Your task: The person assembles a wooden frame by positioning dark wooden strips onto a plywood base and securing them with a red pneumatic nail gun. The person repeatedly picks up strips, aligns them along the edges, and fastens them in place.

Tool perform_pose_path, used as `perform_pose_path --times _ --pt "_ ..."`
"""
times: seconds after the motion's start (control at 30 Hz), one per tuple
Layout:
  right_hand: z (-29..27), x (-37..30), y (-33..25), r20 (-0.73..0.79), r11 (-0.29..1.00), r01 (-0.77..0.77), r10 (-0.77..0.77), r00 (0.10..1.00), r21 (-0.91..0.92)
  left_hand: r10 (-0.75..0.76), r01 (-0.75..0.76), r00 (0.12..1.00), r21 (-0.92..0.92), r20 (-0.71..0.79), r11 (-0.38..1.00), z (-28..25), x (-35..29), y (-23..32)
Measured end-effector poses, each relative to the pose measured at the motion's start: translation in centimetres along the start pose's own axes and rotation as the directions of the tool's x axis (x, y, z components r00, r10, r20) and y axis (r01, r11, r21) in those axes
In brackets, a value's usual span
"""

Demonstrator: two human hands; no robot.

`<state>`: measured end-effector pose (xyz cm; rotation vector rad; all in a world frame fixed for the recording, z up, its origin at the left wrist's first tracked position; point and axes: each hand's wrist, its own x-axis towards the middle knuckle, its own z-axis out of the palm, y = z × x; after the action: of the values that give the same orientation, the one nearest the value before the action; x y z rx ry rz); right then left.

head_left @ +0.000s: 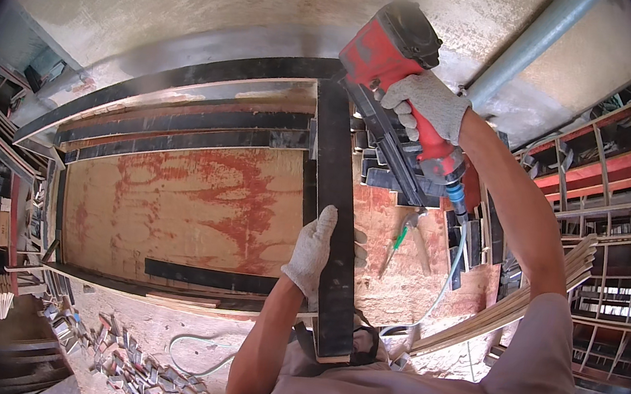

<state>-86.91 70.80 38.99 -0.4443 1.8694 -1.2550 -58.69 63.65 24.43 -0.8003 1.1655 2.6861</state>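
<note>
In my gloved right hand (431,107) is a red and black nail gun (380,51), its handle wrapped by my fingers. The nose of the gun is at the far end of a black board (340,180), where that board meets a long black strip (187,80) along the far side; the exact contact is hidden. My left hand (312,255), also gloved, grips the black board nearer to me, thumb on top and fingers round its right edge. A blue fitting (456,194) joins the gun's handle to a pale air hose (450,276).
The red-stained plywood bench (185,203) carries more black strips (211,277). To the right lie a hammer (421,248) and a green-handled tool (400,237). Offcuts (145,375) litter the floor at lower left. Racks of frames (625,176) and stacked wood strips (506,300) stand right.
</note>
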Motion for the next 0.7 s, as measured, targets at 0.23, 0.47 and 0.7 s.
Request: perform_pose_path --times 0.23,0.47,0.7 --pt "0.6 0.5 -1.8 0.005 0.993 -0.076 0.077 0.997 -0.092 -0.002 0.001 0.999 0.014 0.032 1.000 -0.5 0.3 -0.2" --pt "0.3 0.8 -2.6 0.044 0.990 -0.001 0.007 0.999 -0.138 0.049 -0.049 0.999 0.008 0.013 0.999 -0.2 -0.1 -0.4" --pt "-0.1 0.7 -3.0 0.129 0.986 0.031 -0.010 0.992 -0.163 0.060 -0.060 0.998 0.011 0.017 0.998 -0.5 -0.1 -0.7"
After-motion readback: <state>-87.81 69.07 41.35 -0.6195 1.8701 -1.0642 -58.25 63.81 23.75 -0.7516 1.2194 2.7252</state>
